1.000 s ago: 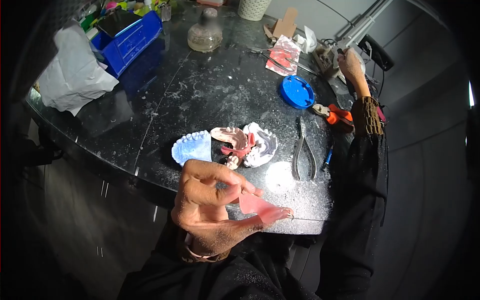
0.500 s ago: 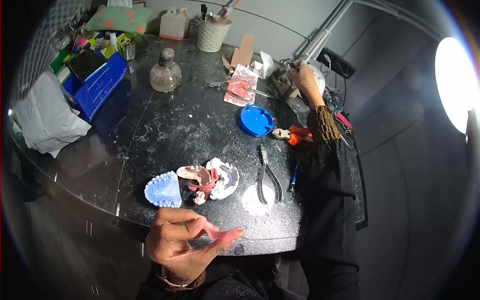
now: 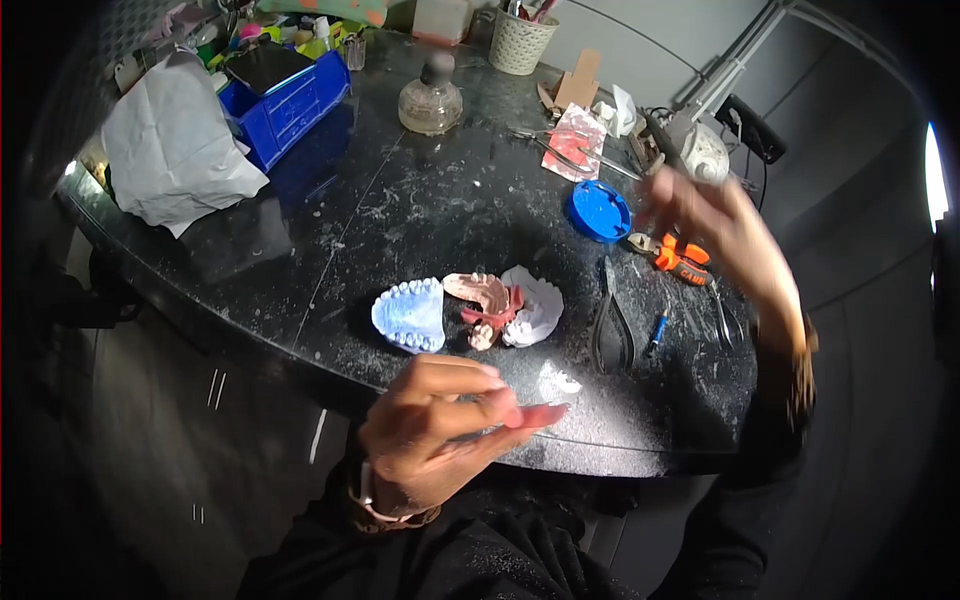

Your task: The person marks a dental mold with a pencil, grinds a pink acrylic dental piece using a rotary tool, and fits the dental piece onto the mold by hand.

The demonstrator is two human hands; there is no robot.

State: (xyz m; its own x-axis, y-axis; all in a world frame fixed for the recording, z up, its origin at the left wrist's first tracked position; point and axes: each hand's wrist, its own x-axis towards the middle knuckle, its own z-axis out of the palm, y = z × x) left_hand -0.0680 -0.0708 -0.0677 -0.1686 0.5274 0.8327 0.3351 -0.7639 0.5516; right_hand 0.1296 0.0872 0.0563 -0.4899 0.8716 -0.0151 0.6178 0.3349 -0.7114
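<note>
Fingers of the left hand (image 3: pixel 425 440) pinch a thin pink plate (image 3: pixel 543 415) over the near edge of the black table (image 3: pixel 335 240). Past it sits a blue teeth model (image 3: pixel 410 314). The right hand (image 3: pixel 725 225) has come back from the white machine (image 3: pixel 706 156); its blurry fingers are now spread, near the orange-handled cutters (image 3: pixel 682 261).

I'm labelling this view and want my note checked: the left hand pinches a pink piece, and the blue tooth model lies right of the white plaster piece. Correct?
Not quite: the head view shows the blue tooth model lying left of the white plaster piece. The left hand does pinch a pink piece.
</note>
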